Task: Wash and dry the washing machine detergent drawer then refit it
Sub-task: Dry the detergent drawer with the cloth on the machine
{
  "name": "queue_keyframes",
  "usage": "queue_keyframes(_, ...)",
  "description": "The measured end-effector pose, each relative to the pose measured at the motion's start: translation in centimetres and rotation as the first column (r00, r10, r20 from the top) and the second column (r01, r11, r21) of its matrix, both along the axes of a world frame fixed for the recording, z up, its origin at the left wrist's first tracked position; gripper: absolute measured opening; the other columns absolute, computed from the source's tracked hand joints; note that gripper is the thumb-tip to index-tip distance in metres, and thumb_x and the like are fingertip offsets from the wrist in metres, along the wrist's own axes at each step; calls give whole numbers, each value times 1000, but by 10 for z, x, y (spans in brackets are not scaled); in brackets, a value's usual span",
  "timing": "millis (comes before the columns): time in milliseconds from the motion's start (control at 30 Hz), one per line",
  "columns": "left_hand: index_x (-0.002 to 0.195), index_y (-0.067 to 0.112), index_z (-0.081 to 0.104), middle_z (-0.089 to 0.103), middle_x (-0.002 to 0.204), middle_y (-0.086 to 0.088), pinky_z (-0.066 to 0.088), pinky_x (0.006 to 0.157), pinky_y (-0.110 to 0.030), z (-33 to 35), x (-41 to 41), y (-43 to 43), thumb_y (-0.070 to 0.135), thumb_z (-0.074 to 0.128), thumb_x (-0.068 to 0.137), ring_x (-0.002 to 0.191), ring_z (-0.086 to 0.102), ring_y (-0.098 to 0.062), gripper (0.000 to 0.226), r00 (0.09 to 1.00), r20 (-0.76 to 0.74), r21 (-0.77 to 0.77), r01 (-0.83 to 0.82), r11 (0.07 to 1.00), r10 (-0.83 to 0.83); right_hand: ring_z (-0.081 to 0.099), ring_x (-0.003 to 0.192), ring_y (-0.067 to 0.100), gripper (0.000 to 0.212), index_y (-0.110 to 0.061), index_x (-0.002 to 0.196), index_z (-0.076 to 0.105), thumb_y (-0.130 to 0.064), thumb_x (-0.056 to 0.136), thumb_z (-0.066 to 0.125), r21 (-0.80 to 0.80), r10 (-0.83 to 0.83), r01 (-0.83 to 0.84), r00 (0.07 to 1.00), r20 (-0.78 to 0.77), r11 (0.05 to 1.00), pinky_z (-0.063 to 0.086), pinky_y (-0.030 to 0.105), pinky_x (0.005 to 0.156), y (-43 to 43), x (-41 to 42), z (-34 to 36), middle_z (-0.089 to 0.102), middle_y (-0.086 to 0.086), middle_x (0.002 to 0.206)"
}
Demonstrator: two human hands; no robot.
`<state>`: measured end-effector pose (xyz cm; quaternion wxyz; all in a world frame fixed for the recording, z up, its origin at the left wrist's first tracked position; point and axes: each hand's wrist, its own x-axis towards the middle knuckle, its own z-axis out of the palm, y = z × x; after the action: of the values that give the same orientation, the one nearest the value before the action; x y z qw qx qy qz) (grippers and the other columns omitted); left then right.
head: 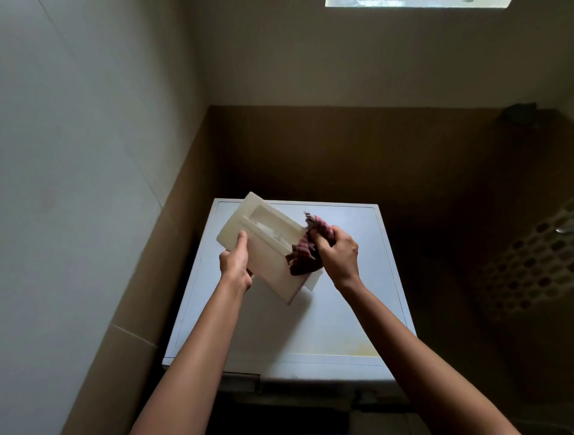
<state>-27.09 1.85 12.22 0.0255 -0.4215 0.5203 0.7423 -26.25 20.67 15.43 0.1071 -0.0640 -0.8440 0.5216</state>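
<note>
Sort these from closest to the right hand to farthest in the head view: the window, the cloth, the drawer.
1. The cloth: gripped in the right hand itself.
2. The detergent drawer: just left of that hand, under the cloth, held by the left hand.
3. The window: high on the far wall, at the picture's top edge.

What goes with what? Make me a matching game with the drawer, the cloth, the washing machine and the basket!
Things:
1. detergent drawer
2. cloth
3. washing machine
4. basket

Clues:
a. dark red, bunched up in the right hand
b. full of holes, at the right edge of the picture
c. cream, gripped by the left hand
d. white, below both hands

Pairs: 1-c, 2-a, 3-d, 4-b
</note>
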Motion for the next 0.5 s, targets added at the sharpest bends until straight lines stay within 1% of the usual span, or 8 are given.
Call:
queue_keyframes(67, 120, 10, 45, 61, 109, -11, 60, 60, -35, 9, -3, 1, 45, 57, 92, 97, 64, -26, 47, 998, -20, -67, 51, 996, -52, 49, 63, 18, 31, 0, 73, 57, -28, 86, 64, -99, -49, 56, 996, 71, 993, 40, 30, 58, 4, 4, -5, 58, 13, 67)
queue_keyframes(133, 118, 9, 46, 62, 105, -11, 55, 57, -29, 12, -7, 2, 39, 54, 95, 85, 64, -22, 39, 996, -46, -132, 64, 989, -71, 55, 66, 20, 31, -2, 75, 61, -32, 84, 65, -184, -84, 107, 988, 128, 977, 46, 35, 62, 7, 11, -12, 65, 14, 72)
queue_keyframes(167, 118, 7, 47, 63, 104, -10, 53, 57, -28, 13, -9, 3, 37, 54, 96, 82, 64, -21, 38, 996, -57, -155, 65, 986, -74, 58, 68, 20, 30, -3, 76, 63, -33, 83, 66, -215, -91, 124, 984, 156, 969, 48, 34, 64, 8, 15, -14, 66, 13, 73)
queue_keyframes(200, 119, 6, 48, 63, 105, -11, 53, 60, -29, 13, -10, 4, 35, 54, 96, 83, 65, -22, 38, 995, -57, -181, 72, 981, -84, 59, 69, 19, 30, -3, 76, 64, -32, 84, 66, -233, -96, 139, 978, 184, 962, 47, 33, 64, 9, 20, -16, 66, 11, 72)
queue_keyframes(267, 120, 4, 48, 62, 111, -14, 55, 70, -34, 11, -11, 6, 34, 53, 97, 93, 65, -27, 38, 992, -51, -223, 100, 970, -114, 57, 66, 17, 29, -3, 74, 64, -29, 85, 66, -238, -90, 141, 973, 213, 961, 45, 29, 62, 11, 29, -20, 65, 8, 69)
queue_keyframes(333, 121, 3, 48, 61, 114, -16, 56, 78, -40, 10, -11, 8, 33, 53, 97, 97, 64, -29, 39, 989, -54, -251, 120, 960, -138, 54, 63, 16, 29, -2, 71, 63, -27, 85, 67, -224, -65, 113, 975, 211, 968, 42, 28, 60, 15, 36, -24, 62, 6, 64)
queue_keyframes(433, 117, 5, 48, 61, 114, -16, 56, 83, -47, 12, -13, 9, 32, 54, 96, 97, 65, -31, 34, 983, -58, -269, 155, 951, -177, 51, 62, 17, 31, -3, 70, 61, -30, 84, 68, -175, -15, 54, 977, 215, 983, 40, 28, 59, 24, 40, -30, 56, 4, 62)
queue_keyframes(500, 113, 8, 49, 62, 113, -15, 56, 83, -47, 14, -14, 12, 31, 54, 96, 97, 65, -31, 29, 980, -66, -269, 166, 949, -190, 58, 69, 18, 26, -10, 75, 63, -34, 83, 67, -173, -37, 73, 978, 205, 982, 46, 30, 64, 29, 40, -33, 62, 2, 68)
